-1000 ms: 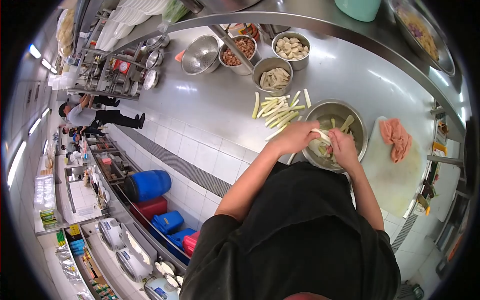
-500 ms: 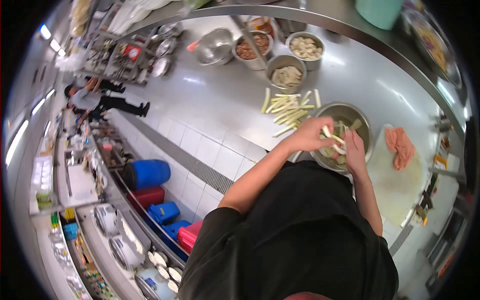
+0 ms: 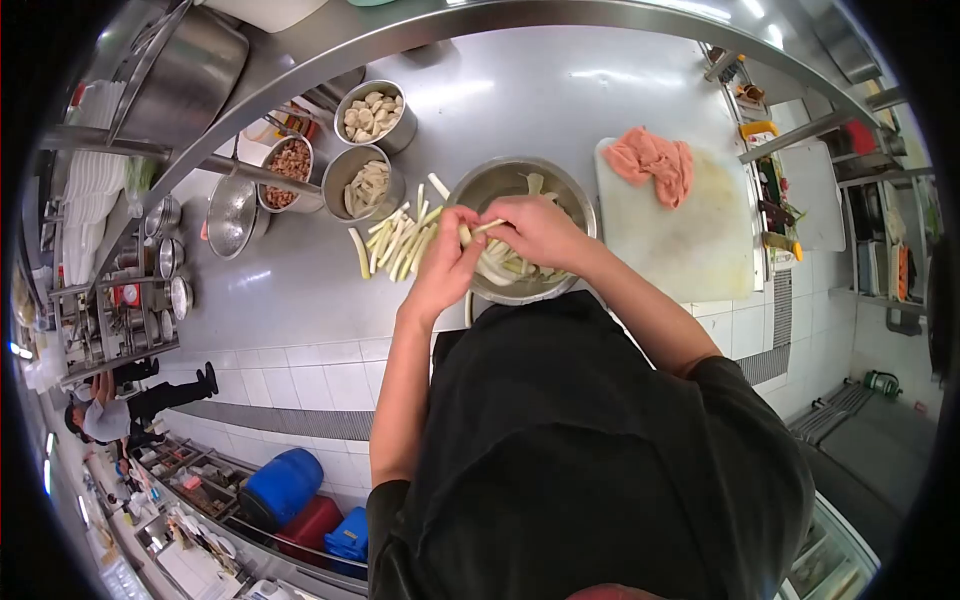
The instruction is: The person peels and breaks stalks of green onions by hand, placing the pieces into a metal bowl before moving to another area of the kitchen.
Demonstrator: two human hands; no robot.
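My left hand (image 3: 447, 262) is closed around a pale green-white vegetable stalk (image 3: 464, 235) at the left rim of a steel bowl (image 3: 487, 186). Over the bowl, my right hand (image 3: 545, 232) pinches a thin piece at the upper end of the same stalk, its fingers close to those of the left. Cut and stripped pieces (image 3: 500, 268) lie inside the bowl, partly hidden under the right hand. Just left of the bowl, a loose pile of similar stalks (image 3: 398, 243) lies on the steel counter.
Steel pots hold pale slices (image 3: 367, 188), pale chunks (image 3: 372, 117) and reddish-brown pieces (image 3: 289, 160). A steel colander (image 3: 232, 217) stands farther left. At right, a pink cloth (image 3: 652, 166) lies on a white cutting board (image 3: 680, 250). A shelf rail (image 3: 500, 15) crosses above. Another person (image 3: 110, 415) stands far left.
The camera view has turned, swinging the counter to the left. Relative to the bowl, my hands have shifted from its middle toward its left rim, still together on a stalk.
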